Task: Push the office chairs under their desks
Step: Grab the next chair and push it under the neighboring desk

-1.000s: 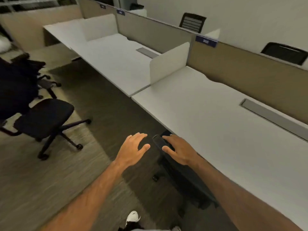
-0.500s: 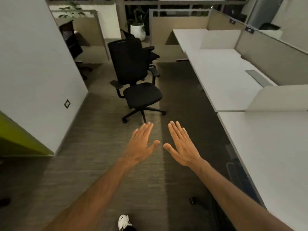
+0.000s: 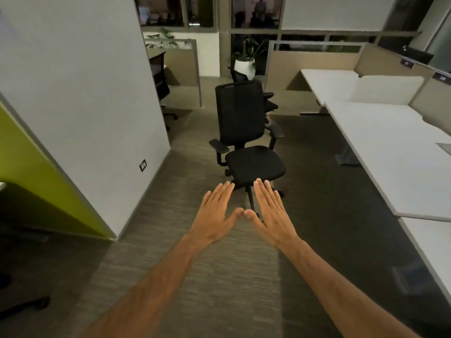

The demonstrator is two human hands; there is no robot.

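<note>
- Both bare forearms reach forward over the carpet point(image 3: 170, 276), palms down, nothing held.
- Left hand point(image 3: 216, 217) is flat, its fingers straight and close together, thumb swung inward.
- Right hand point(image 3: 272, 215) mirrors it, fingers straight and together; the two thumb tips all but meet, and I cannot tell whether they touch.
- Just beyond the fingertips stands the black office chair point(image 3: 249, 145), out in the open aisle on the carpet, its seat facing the hands, backrest upright behind, an armrest on each side.
- Neither hand touches the chair; the fingertips only overlap its base in this view.
- To the chair's right, well apart from it, runs the row of white desks point(image 3: 380, 147), with a low white divider point(image 3: 385, 90) standing on top.
- To the chair's left rises a white wall point(image 3: 80, 93) with a green panel point(image 3: 31, 167) at its near end.
- Behind the chair, a second dark chair point(image 3: 269, 103) peeks out, and farther back sits a white plant pot point(image 3: 244, 65) by the windows.
</note>
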